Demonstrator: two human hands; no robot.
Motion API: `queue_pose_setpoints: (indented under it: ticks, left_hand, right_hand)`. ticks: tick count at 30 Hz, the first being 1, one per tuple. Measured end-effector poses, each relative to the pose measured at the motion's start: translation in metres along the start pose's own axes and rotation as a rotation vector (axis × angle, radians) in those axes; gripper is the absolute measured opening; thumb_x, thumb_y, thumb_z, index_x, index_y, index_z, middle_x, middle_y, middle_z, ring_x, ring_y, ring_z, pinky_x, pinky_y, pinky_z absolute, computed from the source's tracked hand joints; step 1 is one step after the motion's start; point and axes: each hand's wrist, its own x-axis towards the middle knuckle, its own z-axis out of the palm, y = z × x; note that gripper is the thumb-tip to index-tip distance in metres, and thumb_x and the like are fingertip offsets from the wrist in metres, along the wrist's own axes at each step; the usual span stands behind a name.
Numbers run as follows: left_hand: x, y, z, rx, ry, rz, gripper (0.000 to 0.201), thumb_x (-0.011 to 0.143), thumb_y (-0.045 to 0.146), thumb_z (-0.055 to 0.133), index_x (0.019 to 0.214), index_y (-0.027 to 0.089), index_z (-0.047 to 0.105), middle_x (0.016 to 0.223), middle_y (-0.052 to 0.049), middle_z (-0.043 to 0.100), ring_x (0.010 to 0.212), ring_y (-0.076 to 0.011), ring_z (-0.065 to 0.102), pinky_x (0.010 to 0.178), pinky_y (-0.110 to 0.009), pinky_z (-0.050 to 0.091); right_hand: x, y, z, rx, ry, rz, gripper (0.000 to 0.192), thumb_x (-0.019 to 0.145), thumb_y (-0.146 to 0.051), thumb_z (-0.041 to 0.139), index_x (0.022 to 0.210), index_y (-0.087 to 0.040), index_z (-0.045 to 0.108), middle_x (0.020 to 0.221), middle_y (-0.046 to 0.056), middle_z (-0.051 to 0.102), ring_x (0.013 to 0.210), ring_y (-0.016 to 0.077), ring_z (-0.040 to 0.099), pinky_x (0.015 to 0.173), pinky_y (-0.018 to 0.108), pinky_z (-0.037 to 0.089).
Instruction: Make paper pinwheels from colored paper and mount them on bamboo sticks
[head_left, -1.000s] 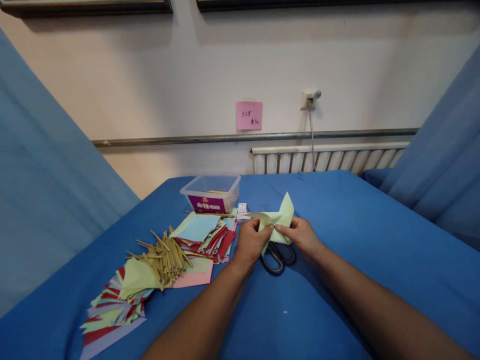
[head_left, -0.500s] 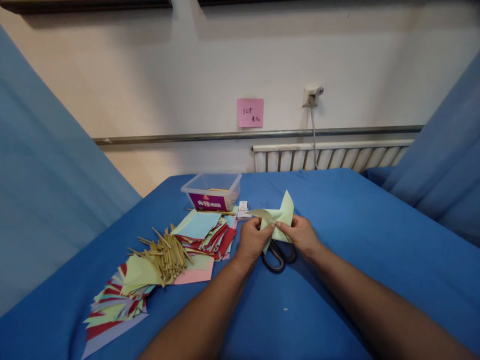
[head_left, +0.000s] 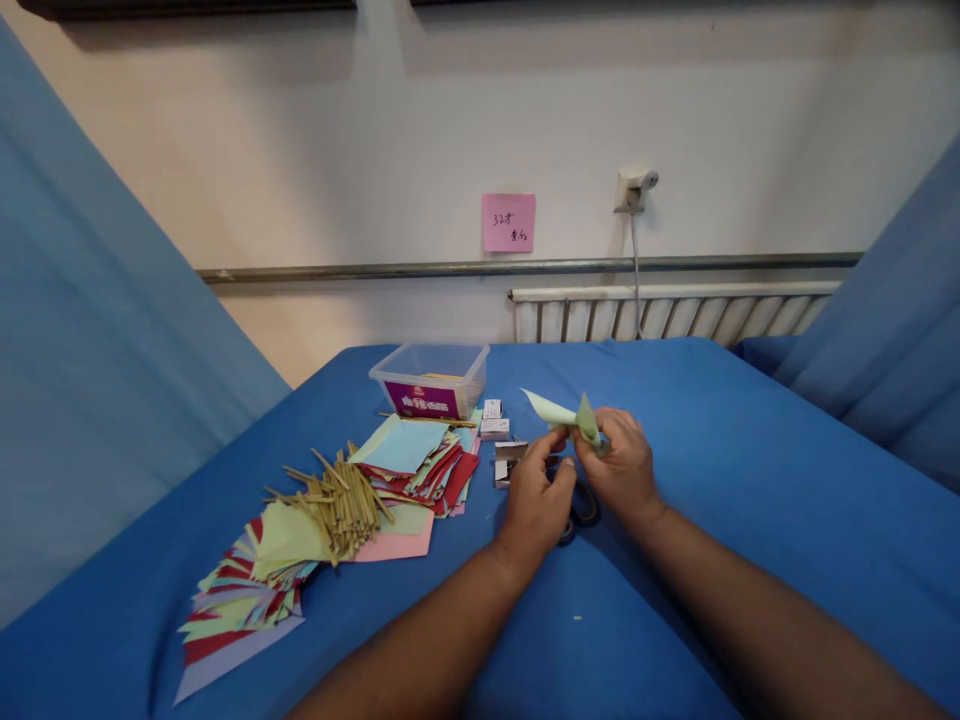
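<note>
My right hand [head_left: 621, 465] pinches a pale green paper pinwheel [head_left: 555, 410] at its folded middle. It is tilted nearly edge-on, its pointed blades sticking up and to the left. Close by on the left is my left hand [head_left: 536, 495], thumb and fingers apart, fingertips at the paper's lower edge; whether they touch it is unclear. Beneath the hands lie black-handled scissors [head_left: 586, 508], partly covered. Just left of my left hand sits a small opened box [head_left: 510, 455] with dark bits inside, too small to name.
Stacked coloured paper [head_left: 401, 447], a heap of thin tan sticks [head_left: 345, 510] and fanned paper pieces [head_left: 240, 600] lie at left. Behind them stand a clear plastic bin [head_left: 427, 380] and small white boxes [head_left: 494, 428]. Blue cloth [head_left: 750, 480] covers the table.
The pinwheel, held in both hands and facing me before, has turned edge-on in my right hand. My left hand has let go and lowered slightly. The small opened box has come into view.
</note>
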Motion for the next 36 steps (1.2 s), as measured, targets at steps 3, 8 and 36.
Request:
queue_pose_setpoints:
  ticks: [3,8,36]
  left_hand:
    - [-0.001,0.000,0.005,-0.167,-0.039,-0.053,0.037,0.082,0.022,0.058,0.119,0.017,0.064,0.119,-0.009,0.067,0.112,-0.0229,0.060,0.101,-0.036,0.042]
    - [0.004,0.005,0.001,-0.382,-0.067,-0.098,0.031,0.076,0.019,0.060,0.105,0.017,0.070,0.108,-0.006,0.071,0.106,-0.0229,0.061,0.098,-0.035,0.042]
    - [0.024,-0.004,-0.018,-0.775,0.209,-0.453,0.037,0.055,0.025,0.082,0.087,0.012,0.067,0.075,-0.004,0.070,0.060,-0.0131,0.062,0.061,-0.025,0.049]
  right_hand:
    - [-0.001,-0.004,-0.002,-0.100,-0.049,-0.131,0.006,0.081,-0.020,0.055,0.083,-0.019,0.060,0.090,0.008,0.068,0.096,0.0252,0.059,0.086,0.040,0.041]
    - [-0.001,-0.013,-0.005,-0.193,-0.153,-0.199,0.014,0.081,-0.019,0.055,0.093,-0.019,0.063,0.095,0.008,0.068,0.102,0.0268,0.056,0.089,0.041,0.038]
    - [-0.012,-0.040,-0.020,-0.073,-0.332,-0.365,0.049,0.076,-0.009,0.050,0.124,-0.020,0.056,0.120,0.011,0.061,0.122,0.0306,0.048,0.098,0.049,0.035]
